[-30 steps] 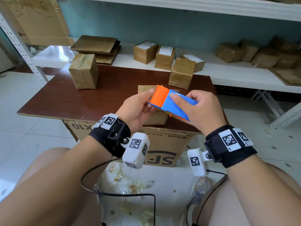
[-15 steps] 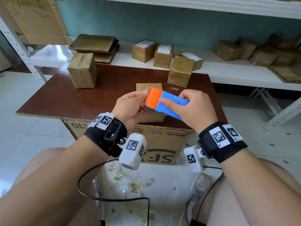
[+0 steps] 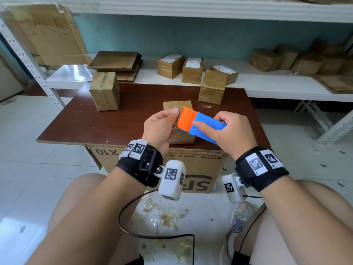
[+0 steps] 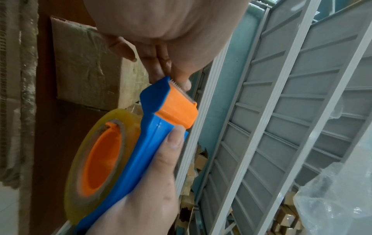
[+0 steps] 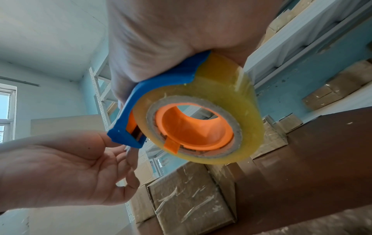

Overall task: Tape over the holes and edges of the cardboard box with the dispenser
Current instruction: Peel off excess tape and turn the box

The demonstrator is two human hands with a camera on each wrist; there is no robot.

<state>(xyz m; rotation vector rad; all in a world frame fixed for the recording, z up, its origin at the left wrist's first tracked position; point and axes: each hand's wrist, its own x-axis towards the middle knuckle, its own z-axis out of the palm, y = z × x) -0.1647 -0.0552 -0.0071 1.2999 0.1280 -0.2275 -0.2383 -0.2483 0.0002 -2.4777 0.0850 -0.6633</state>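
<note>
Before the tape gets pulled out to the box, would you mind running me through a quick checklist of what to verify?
1. Right hand grips the tape dispenser: ok.
2. Roll of clear tape seated on the orange hub: ok.
3. Left hand has its fingertips at the serrated cutter: ok.
4. Free tape end actually pinched: cannot tell, the clear tape does not show there.
5. Cardboard box lies on the brown table just under the hands: ok.
6. Box steadied by a hand: not ok, both hands are at the dispenser.
</note>
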